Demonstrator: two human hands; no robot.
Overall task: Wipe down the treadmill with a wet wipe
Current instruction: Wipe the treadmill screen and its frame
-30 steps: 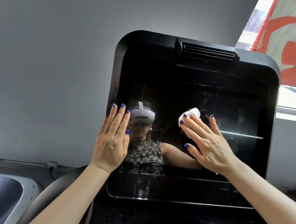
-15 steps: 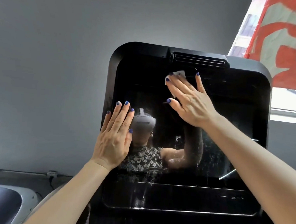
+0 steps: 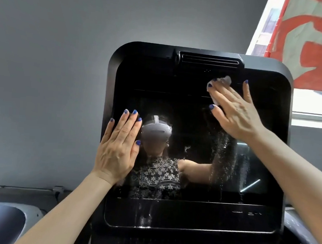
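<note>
Grey wall behind, my left hand (image 3: 118, 147) lies flat, bracing the treadmill screen (image 3: 190, 123), while my right hand (image 3: 236, 111) presses the wet wipe (image 3: 218, 85) under straight fingers below the vent (image 3: 210, 61); next, I'd stroke downward.

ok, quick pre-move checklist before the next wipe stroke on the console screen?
1. Wet wipe under the right hand: ok, flat fingers press it to the glass, just below the vent.
2. Left hand bracing the console: ok, flat on the screen's left edge.
3. Stroke path free: ok, nothing on the glass between the two hands.
4. Area left to wipe: not ok, streaks and droplets show below the right hand, more on the lower panel.
5. Wipe still wet enough: cannot tell.
6. Screen powered off: cannot tell; it is dark and shows only reflections.
</note>
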